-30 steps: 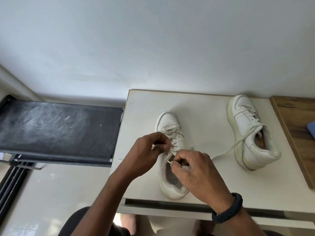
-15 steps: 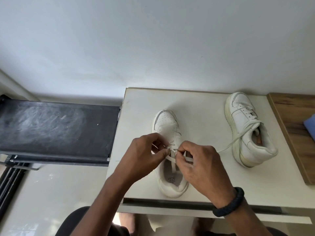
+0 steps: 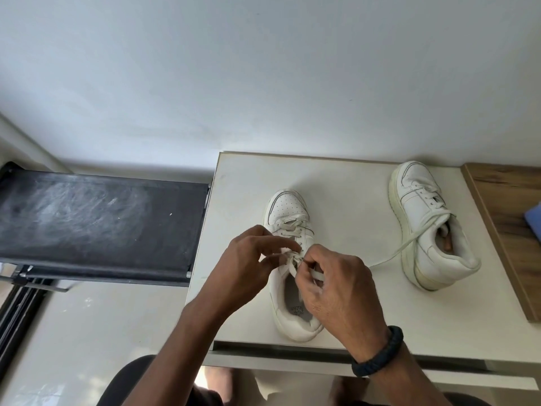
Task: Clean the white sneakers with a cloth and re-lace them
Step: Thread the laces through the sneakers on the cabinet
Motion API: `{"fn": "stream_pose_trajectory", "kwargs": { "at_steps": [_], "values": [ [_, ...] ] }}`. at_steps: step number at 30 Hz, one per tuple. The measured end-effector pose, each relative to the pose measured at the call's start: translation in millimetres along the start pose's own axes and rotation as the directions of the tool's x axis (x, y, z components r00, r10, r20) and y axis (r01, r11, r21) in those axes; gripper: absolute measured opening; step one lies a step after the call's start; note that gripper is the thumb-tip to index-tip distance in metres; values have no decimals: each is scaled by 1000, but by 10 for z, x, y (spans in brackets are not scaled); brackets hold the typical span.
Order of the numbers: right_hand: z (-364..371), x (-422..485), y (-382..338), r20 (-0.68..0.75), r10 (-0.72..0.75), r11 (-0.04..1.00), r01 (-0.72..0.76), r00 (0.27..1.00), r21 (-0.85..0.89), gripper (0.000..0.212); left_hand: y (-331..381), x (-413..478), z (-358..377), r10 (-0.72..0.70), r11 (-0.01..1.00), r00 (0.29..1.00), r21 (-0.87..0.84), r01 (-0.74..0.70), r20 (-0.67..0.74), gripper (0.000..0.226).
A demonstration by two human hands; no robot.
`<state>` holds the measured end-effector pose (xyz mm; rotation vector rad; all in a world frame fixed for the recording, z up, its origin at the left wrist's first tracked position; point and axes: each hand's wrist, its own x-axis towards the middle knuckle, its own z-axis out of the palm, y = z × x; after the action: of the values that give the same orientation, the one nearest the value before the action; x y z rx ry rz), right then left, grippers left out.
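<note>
A white sneaker (image 3: 288, 212) stands upright near the front of the white table (image 3: 351, 194), toe pointing away from me. My left hand (image 3: 248, 268) and my right hand (image 3: 339, 285) meet over its upper eyelets, each pinching the white shoelace (image 3: 317, 275) there. The lower eyelets are laced. A second white sneaker (image 3: 430, 227) lies tilted on its side at the back right, and one loose lace end (image 3: 407, 244) trails from it toward my right hand. No cloth is clearly in view.
A dusty black shelf (image 3: 96, 221) sits to the left, lower than the table. A wooden surface (image 3: 509, 218) adjoins the table on the right, with a blue object (image 3: 534, 219) at the frame edge. A pale wall rises behind.
Both hands have shifted slightly up the near sneaker and pulled closer together at the top eyelets. My right hand now pinches the lace nearer the tongue. The far sneaker has not moved.
</note>
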<state>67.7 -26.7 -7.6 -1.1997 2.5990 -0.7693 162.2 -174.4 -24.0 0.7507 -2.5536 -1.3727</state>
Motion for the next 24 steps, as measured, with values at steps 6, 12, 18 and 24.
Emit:
{"fn": "stream_pose_trajectory", "kwargs": {
  "at_steps": [6, 12, 18, 24],
  "values": [
    [63, 0, 35, -36, -9, 1000, 10, 999, 25, 9, -97, 76, -16, 130, 991, 991, 0, -130, 17, 22],
    [103, -25, 31, -91, -22, 1000, 24, 996, 15, 12, -136, 115, -10, 181, 982, 983, -62, -179, 36, 18],
    [93, -40, -42, -153, -87, 992, 72, 984, -105, 15, -119, 131, 19, 196, 978, 980, -77, -194, 24, 8],
    [42, -8, -1, -180, -115, 990, 97, 977, -105, 12, -113, 112, 70, 223, 974, 975, 52, -222, -11, 6]
  ]
}}
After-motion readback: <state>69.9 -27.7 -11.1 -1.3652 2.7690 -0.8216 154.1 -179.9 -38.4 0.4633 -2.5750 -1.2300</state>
